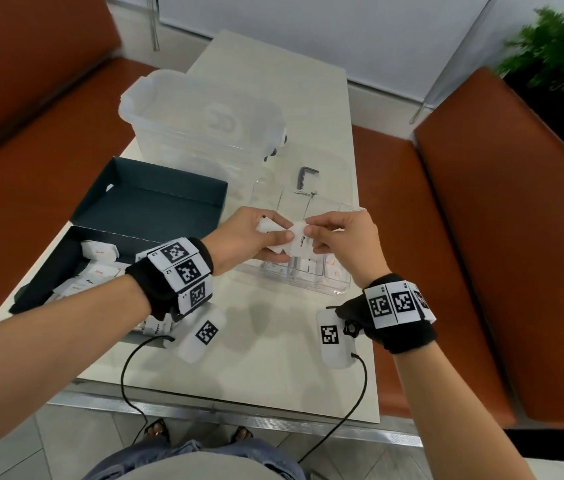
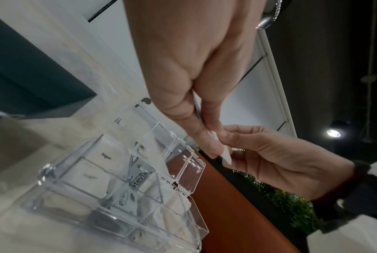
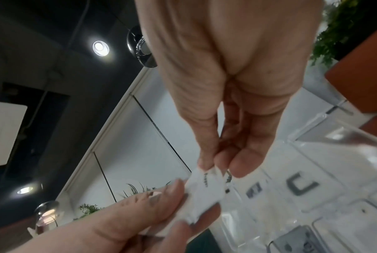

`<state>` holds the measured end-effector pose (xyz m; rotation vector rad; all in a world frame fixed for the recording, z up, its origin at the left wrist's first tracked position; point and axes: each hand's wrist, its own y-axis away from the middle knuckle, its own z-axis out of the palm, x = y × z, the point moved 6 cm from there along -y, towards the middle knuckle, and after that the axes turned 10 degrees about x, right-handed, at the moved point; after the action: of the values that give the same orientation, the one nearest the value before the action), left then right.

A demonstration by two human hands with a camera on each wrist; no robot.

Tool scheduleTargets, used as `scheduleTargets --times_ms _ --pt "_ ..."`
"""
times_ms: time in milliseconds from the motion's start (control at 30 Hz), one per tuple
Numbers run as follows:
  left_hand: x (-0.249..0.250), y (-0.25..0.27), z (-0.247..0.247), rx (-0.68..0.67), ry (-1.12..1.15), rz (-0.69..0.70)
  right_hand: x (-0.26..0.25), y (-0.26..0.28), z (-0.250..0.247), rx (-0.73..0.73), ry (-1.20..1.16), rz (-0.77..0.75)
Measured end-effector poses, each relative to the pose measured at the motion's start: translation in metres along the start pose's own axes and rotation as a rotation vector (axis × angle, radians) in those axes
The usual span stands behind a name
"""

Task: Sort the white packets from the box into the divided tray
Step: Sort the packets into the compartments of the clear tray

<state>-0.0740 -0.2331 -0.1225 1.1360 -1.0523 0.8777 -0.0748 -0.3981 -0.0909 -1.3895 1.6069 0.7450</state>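
Both hands meet above the clear divided tray. My left hand holds a small bunch of white packets between thumb and fingers. My right hand pinches the top edge of one white packet printed "Pepper", which the left thumb also touches. In the right wrist view that packet sits between both hands' fingertips. The tray has packets marked "Sugar" and "Stevia" in its compartments. The dark box at the left holds several more white packets.
The box's open dark lid stands behind it. A clear plastic bin sits at the back of the pale table. A small dark metal key lies beyond the tray. Orange benches flank the table.
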Motion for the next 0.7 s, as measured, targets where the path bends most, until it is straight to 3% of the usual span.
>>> scheduleTargets --times_ms 167,400,533,700 --pt "0.001 0.002 0.003 0.029 0.091 0.016 0.009 0.004 0.002 0.112 -0.169 0.128" --pt "0.001 0.0 0.008 0.006 0.19 -0.052 0.011 0.005 0.006 0.061 -0.232 0.206" --pt "-0.002 0.001 0.006 0.018 0.389 -0.223 0.009 -0.002 -0.008 0.088 -0.112 0.165" --pt "0.0 -0.003 0.002 0.055 0.373 -0.204 0.007 -0.006 -0.023 0.166 -0.248 0.19"
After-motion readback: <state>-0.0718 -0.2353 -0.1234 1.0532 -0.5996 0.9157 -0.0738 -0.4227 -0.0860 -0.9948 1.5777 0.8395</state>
